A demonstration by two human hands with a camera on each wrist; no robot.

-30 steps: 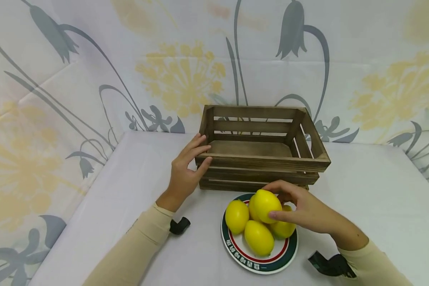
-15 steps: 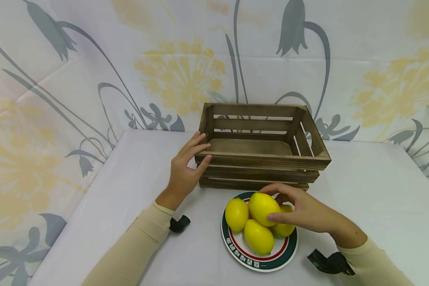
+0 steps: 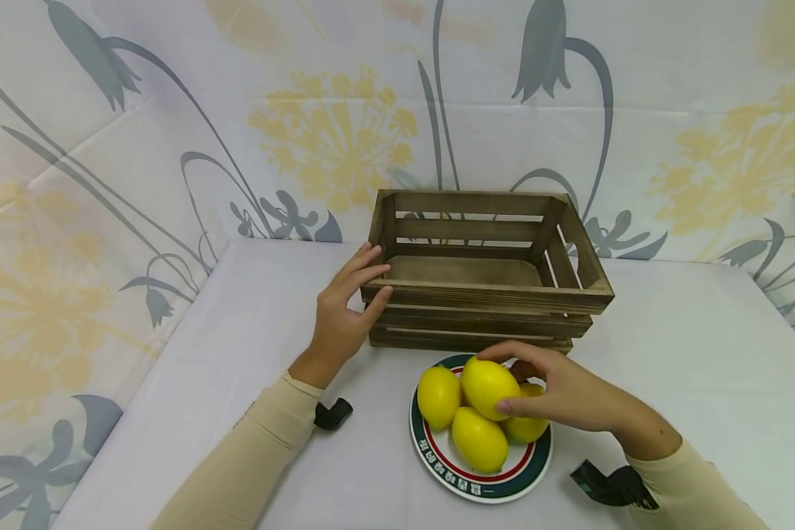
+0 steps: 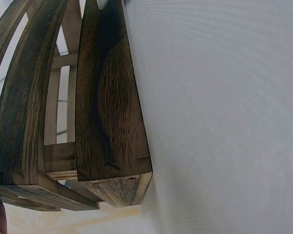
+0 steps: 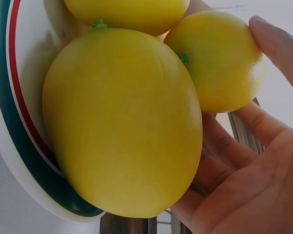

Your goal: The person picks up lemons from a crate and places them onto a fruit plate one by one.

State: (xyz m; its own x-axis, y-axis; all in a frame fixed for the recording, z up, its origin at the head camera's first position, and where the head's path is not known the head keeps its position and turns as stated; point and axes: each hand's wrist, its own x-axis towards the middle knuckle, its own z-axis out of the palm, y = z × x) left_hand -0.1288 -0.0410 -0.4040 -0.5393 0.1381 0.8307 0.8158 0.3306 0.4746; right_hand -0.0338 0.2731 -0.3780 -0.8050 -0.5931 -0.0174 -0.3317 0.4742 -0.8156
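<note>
My right hand (image 3: 546,383) holds a yellow lemon (image 3: 489,386) on top of the pile, thumb on its near side and fingers over its far side. Several more lemons, among them a front one (image 3: 479,440) and a left one (image 3: 439,397), lie on the round plate (image 3: 437,475), which has a green rim and red ring. The right wrist view shows the held lemon (image 5: 219,63) between thumb and fingers, with a big lemon (image 5: 122,122) before it. My left hand (image 3: 344,316) rests on the front left corner of the brown wooden crate (image 3: 483,300), fingers spread.
The slatted crate stands just behind the plate, its floor (image 3: 464,271) bare. A white cloth (image 3: 271,309) covers the table. A flower-printed sheet (image 3: 344,132) rises behind and on the left. Black straps (image 3: 612,486) sit at both wrists.
My right hand has lowered the held lemon a little down and left onto the pile, where it covers a lemon seen behind it earlier. My left hand stays on the crate.
</note>
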